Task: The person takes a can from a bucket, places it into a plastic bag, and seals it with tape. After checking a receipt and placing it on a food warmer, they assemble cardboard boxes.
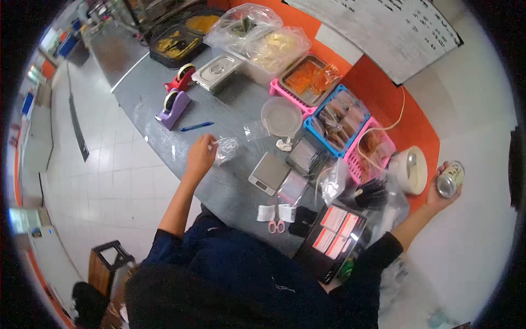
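Observation:
My left hand (200, 153) rests on the grey counter (137, 82) and pinches a small clear plastic bag (226, 148) at its edge. My right hand (445, 189) is stretched far out to the right, away from the counter, and grips a drink can (451, 179). A small digital scale (269, 172) sits on the counter just right of the bag. Beyond it stands an empty clear round container (281, 117).
Two tape dispensers, purple (173, 108) and red (180, 78), and a blue pen (196, 126) lie left of the bag. Pink and blue baskets (335, 122) of packets line the orange wall. Pink scissors (276, 225), a lidded steel pan (217, 72) and a white cooker (412, 169) are nearby.

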### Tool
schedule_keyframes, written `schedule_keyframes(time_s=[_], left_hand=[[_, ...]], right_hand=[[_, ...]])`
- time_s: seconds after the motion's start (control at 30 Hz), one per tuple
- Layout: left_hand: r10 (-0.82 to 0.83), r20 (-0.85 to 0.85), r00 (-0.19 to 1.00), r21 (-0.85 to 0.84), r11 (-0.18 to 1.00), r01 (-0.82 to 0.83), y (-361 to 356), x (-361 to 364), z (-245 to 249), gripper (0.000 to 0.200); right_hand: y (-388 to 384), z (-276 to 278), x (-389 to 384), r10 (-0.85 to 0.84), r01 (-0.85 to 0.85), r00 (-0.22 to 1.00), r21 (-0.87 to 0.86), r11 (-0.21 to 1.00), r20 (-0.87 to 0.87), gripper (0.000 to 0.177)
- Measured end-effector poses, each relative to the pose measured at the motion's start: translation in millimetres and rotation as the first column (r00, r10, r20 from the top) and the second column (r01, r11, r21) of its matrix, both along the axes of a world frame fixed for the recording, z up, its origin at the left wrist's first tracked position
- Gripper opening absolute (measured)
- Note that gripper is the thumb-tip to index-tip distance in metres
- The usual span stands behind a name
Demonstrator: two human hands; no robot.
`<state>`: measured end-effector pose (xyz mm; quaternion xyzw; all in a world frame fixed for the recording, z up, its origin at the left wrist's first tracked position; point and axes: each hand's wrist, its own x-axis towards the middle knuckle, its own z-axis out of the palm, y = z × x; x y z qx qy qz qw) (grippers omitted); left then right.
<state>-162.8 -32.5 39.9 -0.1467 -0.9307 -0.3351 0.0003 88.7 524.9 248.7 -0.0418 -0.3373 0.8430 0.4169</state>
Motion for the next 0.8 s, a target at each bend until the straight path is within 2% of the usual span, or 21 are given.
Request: schedule_keyframes(time_s=[0.03, 0.07, 0.1, 0.13, 0.17, 0.2, 0.23, 0.27, 0.3, 0.33, 0.37, 0.4, 0.43, 0.5, 0.53, 0.6, 0.63, 0.7, 0.73, 0.8], left_hand=[[-0.036, 0.001, 0.999, -0.013, 0.999, 0.036, -3.8, -17.0, -5.9, 0.029], [-0.225, 0.006, 0.974, -0.081, 0.971, 0.225, -7.1, -33.0, -14.8, 0.037], [-0.408, 0.025, 0.913, -0.143, 0.902, 0.407, -10.1, -47.0, -23.7, 0.045], [-0.477, 0.126, 0.87, -0.124, 0.862, 0.491, -12.4, -61.0, -31.0, 0.053], [-0.514, 0.13, 0.848, -0.13, 0.839, 0.529, -14.7, -70.4, -34.1, 0.053], [-0.539, 0.193, 0.82, -0.135, 0.813, 0.567, -16.2, -76.8, -36.3, 0.055], [-0.563, 0.253, 0.787, -0.141, 0.783, 0.606, -18.9, -84.9, -39.9, 0.056], [-0.636, 0.147, 0.757, -0.093, 0.753, 0.651, -24.0, -92.1, -51.7, 0.053], [-0.667, 0.154, 0.729, -0.087, 0.726, 0.682, -26.4, -94.9, -48.8, 0.053], [-0.663, 0.245, 0.708, -0.012, 0.728, 0.686, -25.5, -93.6, -41.0, 0.049], [-0.654, 0.337, 0.678, 0.061, 0.733, 0.677, -26.1, -94.2, -39.5, 0.045], [-0.693, 0.252, 0.676, 0.054, 0.707, 0.705, -29.4, -97.0, -50.1, 0.033], [-0.709, 0.263, 0.654, 0.063, 0.689, 0.722, -30.9, -98.1, -53.4, 0.033], [-0.733, 0.252, 0.632, 0.108, 0.67, 0.734, -34.6, -101.2, -54.5, 0.024], [-0.749, 0.261, 0.609, 0.112, 0.65, 0.751, -38.7, -103.9, -58.9, 0.024], [-0.728, 0.197, 0.657, 0.213, 0.686, 0.696, -40.7, -105.0, -67.0, 0.019], [-0.742, 0.197, 0.641, 0.213, 0.671, 0.71, -44.7, -106.9, -67.1, 0.019], [-0.672, 0.075, 0.736, 0.244, 0.728, 0.64, -48.4, -115.8, -66.1, 0.019], [-0.687, 0.076, 0.723, 0.242, 0.716, 0.655, -51.3, -119.5, -67.5, 0.019], [-0.619, -0.033, 0.785, 0.165, 0.771, 0.615, -51.5, -128.1, -79.0, 0.028]], right_hand=[[-39.2, 0.8, -3.3, 0.2, -0.183, 0.972, 0.14, 0.973, -0.119, 0.066], [-67.4, -11.0, -11.6, 0.494, -0.463, 0.838, 0.177, 0.868, -0.232, 0.069], [-103.3, -34.8, -13.0, 0.627, -0.621, 0.701, 0.14, 0.771, -0.341, 0.07], [-139.1, -58.8, -14.3, 0.723, -0.763, 0.541, 0.111, 0.637, -0.43, 0.07], [-187.6, -81.6, -0.7, 0.553, -0.805, 0.561, -0.252, 0.537, -0.616, 0.067], [-236.0, -104.5, 12.8, 0.276, -0.767, 0.631, -0.528, 0.365, -0.725, 0.064], [-295.0, -117.0, -3.1, 0.654, -0.762, 0.648, -0.335, 0.554, -0.391, 0.061], [-323.7, -138.7, 0.0, 0.745, -0.712, 0.666, -0.26, 0.652, 0.043, 0.059], [-352.5, -160.8, 3.4, 0.676, -0.763, 0.51, -0.084, 0.641, 0.532, 0.058], [-381.4, -183.2, 7.2, 0.521, -0.861, 0.279, -0.03, 0.508, 0.807, 0.057], [-417.8, -201.1, 28.9, 0.275, -0.858, 0.066, -0.086, 0.506, 0.959, 0.054], [-445.1, -238.6, 75.2, 0.248, -0.848, 0.077, -0.067, 0.526, 0.966, 0.054], [-472.1, -276.5, 121.7, 0.22, -0.837, 0.088, -0.048, 0.546, 0.972, 0.054], [-527.9, -289.6, 177.3, 0.249, -0.69, -0.105, -0.251, 0.679, 0.963, 0.055], [-548.6, -292.9, 192.5, 0.267, -0.602, -0.17, -0.315, 0.734, 0.948, 0.055], [-585.7, -292.7, 207.9, 0.276, -0.471, -0.241, -0.36, 0.805, 0.931, 0.056], [-600.7, -295.1, 208.8, 0.275, -0.424, -0.248, -0.359, 0.831, 0.929, 0.056], [-616.2, -299.5, 203.3, 0.254, -0.356, -0.232, -0.325, 0.876, 0.939, 0.057], [-620.2, -302.1, 199.6, 0.247, -0.323, -0.212, -0.307, 0.896, 0.945, 0.057], [-619.8, -307.5, 181.9, 0.244, -0.225, -0.129, -0.268, 0.937, 0.961, 0.058]])
